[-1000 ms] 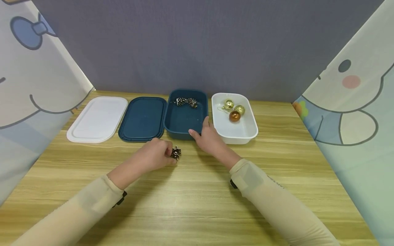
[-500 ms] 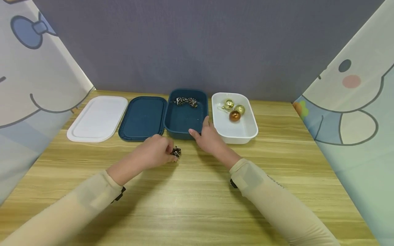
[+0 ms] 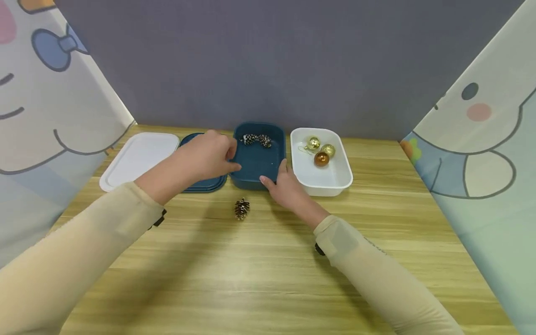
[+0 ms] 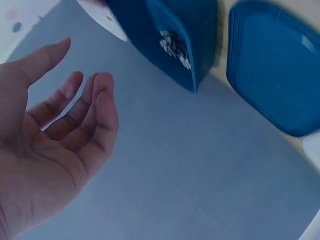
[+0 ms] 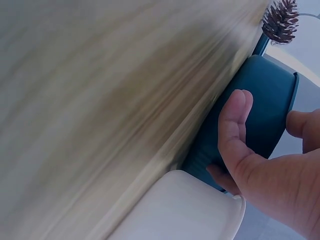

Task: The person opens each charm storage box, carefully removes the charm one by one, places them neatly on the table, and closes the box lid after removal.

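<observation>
On the table, in front of the dark blue box (image 3: 247,184), a brown pine cone (image 3: 242,209) with pale-tipped scales stands upright; its wire loop shows in the right wrist view. My left hand (image 3: 205,156) hovers over the dark blue lid (image 3: 209,187) and the box's left edge. Its fingers are loosely bent and hold nothing, as the left wrist view shows. My right hand (image 3: 286,188) holds the box's near right corner, with thumb and fingers spread around it and fingers (image 5: 231,122) against the outer wall. Two pine cones (image 3: 257,140) lie inside at the back.
Right of the blue box is a white box (image 3: 322,190) holding gold and copper-coloured ornament balls (image 3: 321,158). A white lid (image 3: 138,156) lies at the far left, beside the blue lid. A grey wall (image 3: 268,60) rises behind the boxes.
My left hand has let go of the pine cone in front of the box and moved forward over the blue lid. The right hand keeps its place. The head view has shifted slightly.
</observation>
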`<state>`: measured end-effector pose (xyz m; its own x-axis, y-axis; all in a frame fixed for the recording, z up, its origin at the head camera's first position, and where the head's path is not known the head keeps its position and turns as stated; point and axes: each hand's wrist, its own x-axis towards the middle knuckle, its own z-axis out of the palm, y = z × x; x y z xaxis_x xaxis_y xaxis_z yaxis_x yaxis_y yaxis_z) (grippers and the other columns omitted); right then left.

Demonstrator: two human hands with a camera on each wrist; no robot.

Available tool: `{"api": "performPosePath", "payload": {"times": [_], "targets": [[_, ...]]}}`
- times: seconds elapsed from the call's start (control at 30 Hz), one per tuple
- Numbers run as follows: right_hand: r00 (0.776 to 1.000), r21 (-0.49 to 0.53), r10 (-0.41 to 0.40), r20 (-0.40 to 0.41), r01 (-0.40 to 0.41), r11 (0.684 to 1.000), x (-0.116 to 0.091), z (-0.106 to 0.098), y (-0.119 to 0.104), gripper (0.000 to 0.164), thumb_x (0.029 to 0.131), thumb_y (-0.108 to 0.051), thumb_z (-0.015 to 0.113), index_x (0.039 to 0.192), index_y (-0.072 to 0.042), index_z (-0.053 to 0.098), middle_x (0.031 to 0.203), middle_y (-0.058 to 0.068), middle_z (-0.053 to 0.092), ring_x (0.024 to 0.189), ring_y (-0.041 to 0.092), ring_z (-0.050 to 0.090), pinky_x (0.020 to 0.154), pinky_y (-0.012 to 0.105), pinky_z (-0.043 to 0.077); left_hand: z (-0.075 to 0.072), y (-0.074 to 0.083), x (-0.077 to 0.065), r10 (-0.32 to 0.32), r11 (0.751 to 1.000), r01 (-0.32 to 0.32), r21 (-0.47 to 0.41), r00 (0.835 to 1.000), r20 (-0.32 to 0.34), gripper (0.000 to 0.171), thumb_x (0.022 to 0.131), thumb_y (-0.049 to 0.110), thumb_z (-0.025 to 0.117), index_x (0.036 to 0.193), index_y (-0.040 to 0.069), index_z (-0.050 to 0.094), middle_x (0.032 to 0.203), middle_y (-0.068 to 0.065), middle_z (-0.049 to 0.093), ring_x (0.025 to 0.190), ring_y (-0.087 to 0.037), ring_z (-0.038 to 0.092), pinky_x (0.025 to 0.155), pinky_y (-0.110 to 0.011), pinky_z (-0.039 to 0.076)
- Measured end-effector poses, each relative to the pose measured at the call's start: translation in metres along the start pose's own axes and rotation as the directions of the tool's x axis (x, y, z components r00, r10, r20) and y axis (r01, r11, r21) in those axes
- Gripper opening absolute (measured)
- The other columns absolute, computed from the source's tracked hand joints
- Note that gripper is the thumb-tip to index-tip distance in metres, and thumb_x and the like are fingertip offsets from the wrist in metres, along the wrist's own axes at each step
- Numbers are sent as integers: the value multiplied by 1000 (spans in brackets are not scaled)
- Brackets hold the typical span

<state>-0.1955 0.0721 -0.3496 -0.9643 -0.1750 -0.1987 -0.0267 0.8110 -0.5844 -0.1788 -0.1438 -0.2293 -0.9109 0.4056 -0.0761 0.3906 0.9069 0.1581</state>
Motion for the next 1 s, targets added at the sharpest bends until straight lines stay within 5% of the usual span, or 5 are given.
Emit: {"api": "performPosePath", "payload": {"times": [0.17,0.37,0.6,1.0], "targets": [[1000,1,0,15,0,1000,0,0,3,101,110,-57,49,168,2,-9,177,28,4,165,41,16,132,54,30,-10,-3,46,-10,998,9,60,1000,15,26,101,34,74,98,9,67,95,-9,66,78,-23,64,74,-39,53],[1000,-5,-4,14,4,1000,1,2,2,101,110,-58,48,168,1,-8,178,27,3,165,41,18,131,54,32,-19,-8,83,-41,999,41,1,995,90,27,103,36,71,101,10,67,105,-10,63,90,-26,61,80,-42,53],[1000,-9,3,9,-3,1000,2,0,0,100,110,-57,49,168,1,-8,177,27,5,164,40,20,130,54,33,-29,-7,103,-49,998,55,-42,990,130,26,106,36,66,107,10,68,114,-10,62,98,-27,59,86,-44,53],[1000,-4,7,7,-7,1000,-1,-3,1,100,110,-57,50,168,1,-8,178,26,5,165,39,19,131,53,31,-17,-11,124,-84,991,98,-91,985,149,23,108,33,62,101,11,63,104,-9,57,89,-25,55,83,-42,48]]}}
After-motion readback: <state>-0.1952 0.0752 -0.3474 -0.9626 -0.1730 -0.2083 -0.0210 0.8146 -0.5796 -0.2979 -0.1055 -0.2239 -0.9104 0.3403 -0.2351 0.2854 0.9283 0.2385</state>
